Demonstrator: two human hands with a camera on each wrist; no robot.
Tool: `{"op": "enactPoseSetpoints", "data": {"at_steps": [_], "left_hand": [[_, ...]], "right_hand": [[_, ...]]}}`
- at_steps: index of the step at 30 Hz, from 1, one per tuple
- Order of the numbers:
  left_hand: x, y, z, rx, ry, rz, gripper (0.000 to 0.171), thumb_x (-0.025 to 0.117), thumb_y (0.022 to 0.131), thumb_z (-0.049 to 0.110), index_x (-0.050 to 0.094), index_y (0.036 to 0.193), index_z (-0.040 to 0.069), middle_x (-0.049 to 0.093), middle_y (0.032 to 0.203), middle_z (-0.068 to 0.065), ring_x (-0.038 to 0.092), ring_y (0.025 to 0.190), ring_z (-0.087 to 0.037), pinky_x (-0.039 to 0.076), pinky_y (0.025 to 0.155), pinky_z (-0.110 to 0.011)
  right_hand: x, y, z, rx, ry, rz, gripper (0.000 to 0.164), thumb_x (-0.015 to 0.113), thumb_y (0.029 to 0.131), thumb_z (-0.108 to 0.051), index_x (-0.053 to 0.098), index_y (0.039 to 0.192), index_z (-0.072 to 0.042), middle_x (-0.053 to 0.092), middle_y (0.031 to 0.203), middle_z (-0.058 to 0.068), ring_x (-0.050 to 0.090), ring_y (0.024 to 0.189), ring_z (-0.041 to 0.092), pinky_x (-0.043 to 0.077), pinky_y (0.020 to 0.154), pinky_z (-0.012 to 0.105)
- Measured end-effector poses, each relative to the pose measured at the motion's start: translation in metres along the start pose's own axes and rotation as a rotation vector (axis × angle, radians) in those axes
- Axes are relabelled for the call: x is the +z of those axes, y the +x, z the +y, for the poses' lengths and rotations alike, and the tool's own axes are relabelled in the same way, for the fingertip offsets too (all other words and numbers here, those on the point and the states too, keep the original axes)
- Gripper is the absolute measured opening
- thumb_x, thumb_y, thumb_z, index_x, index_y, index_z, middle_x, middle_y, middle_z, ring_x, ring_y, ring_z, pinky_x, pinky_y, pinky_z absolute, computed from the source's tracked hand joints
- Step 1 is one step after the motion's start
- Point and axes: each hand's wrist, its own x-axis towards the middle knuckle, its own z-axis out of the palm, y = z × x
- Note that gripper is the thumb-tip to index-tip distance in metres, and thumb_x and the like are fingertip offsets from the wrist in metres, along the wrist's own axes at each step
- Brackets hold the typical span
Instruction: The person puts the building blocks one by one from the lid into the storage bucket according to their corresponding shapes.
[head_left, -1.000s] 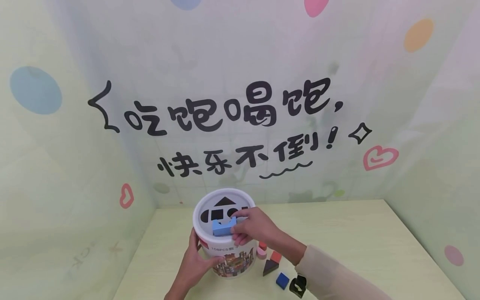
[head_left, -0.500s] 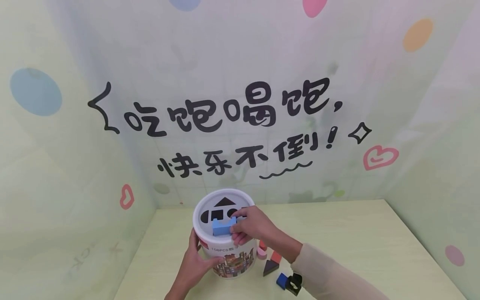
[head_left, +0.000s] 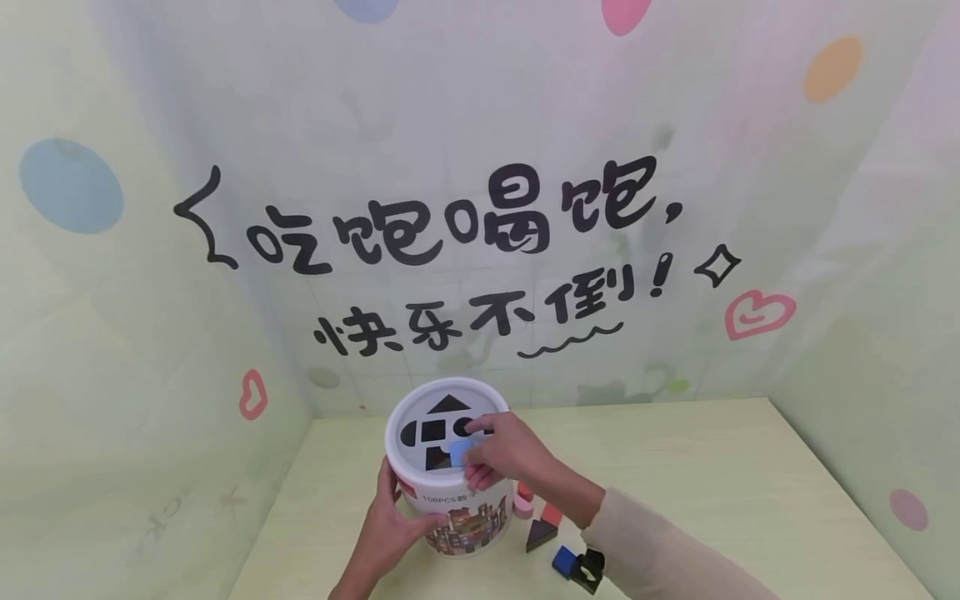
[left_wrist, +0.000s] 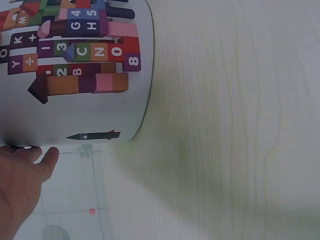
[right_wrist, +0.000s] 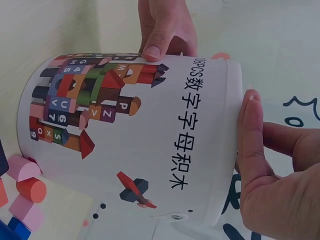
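A white bucket (head_left: 468, 504) with a picture of toy blocks on its side stands on the table, its lid (head_left: 408, 467) cut with black shaped holes. My left hand (head_left: 390, 529) holds the bucket's left side, thumb in front and fingers round the back. Over the lid's right part is my right hand (head_left: 510, 450), pinching a light-blue toy block (head_left: 459, 454) at the front hole, which is partly uncovered to its left. My fingers hide the rest of the block. In the right wrist view the right hand (right_wrist: 280, 165) is at the lid's rim; the block is out of sight.
Right of the bucket lie loose toy blocks: a pink one (head_left: 522, 506), a red one (head_left: 552, 514), a dark triangle (head_left: 542, 535), a blue one (head_left: 565, 562) and a black one (head_left: 588, 572) beside the right sleeve. A printed cloth backdrop encloses the table (head_left: 675, 475).
The light-blue block, earlier lying across the front hole, now shows only at its right side, uncovering part of the hole. The right forearm shifted slightly left; the left hand stayed put.
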Motion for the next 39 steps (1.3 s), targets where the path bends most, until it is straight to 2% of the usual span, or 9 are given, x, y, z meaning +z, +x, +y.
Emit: {"op": "enactPoseSetpoints", "data": {"at_steps": [9,17,27,39], "left_hand": [[0.001,0.000,-0.001,0.009,-0.004,0.000,0.118,0.093,0.062,0.028,0.016,0.153,0.023,0.035,0.153,-0.008,0.028,0.143,-0.034,0.031,0.110,-0.065],[0.000,0.002,0.000,0.010,0.025,0.002,0.119,0.092,0.062,0.029,0.016,0.153,0.020,0.034,0.154,-0.011,0.028,0.143,-0.037,0.031,0.111,-0.065],[-0.002,-0.001,-0.002,-0.008,0.029,0.003,0.122,0.093,0.061,0.030,0.016,0.154,0.020,0.032,0.155,-0.013,0.029,0.143,-0.039,0.031,0.111,-0.062],[-0.001,0.000,-0.003,0.013,0.033,0.003,0.121,0.093,0.062,0.029,0.015,0.154,0.021,0.033,0.155,-0.011,0.028,0.143,-0.039,0.031,0.110,-0.065]], "right_hand": [[-0.005,0.001,0.005,-0.061,-0.009,-0.025,0.040,0.069,0.085,0.000,0.064,0.125,-0.006,0.067,0.065,0.013,0.068,0.053,0.024,0.061,0.063,0.048],[-0.014,0.006,0.010,-0.068,0.020,-0.017,0.038,0.068,0.086,-0.002,0.065,0.125,-0.006,0.068,0.070,0.013,0.068,0.055,0.021,0.062,0.064,0.047],[-0.052,0.012,0.029,-0.034,0.044,0.095,0.040,0.065,0.092,-0.009,0.061,0.131,-0.006,0.070,0.072,0.010,0.069,0.059,0.018,0.062,0.062,0.033],[-0.079,0.012,0.064,0.051,0.033,0.183,0.039,0.065,0.092,-0.014,0.060,0.130,-0.006,0.070,0.074,0.010,0.069,0.061,0.019,0.062,0.062,0.031]]}}
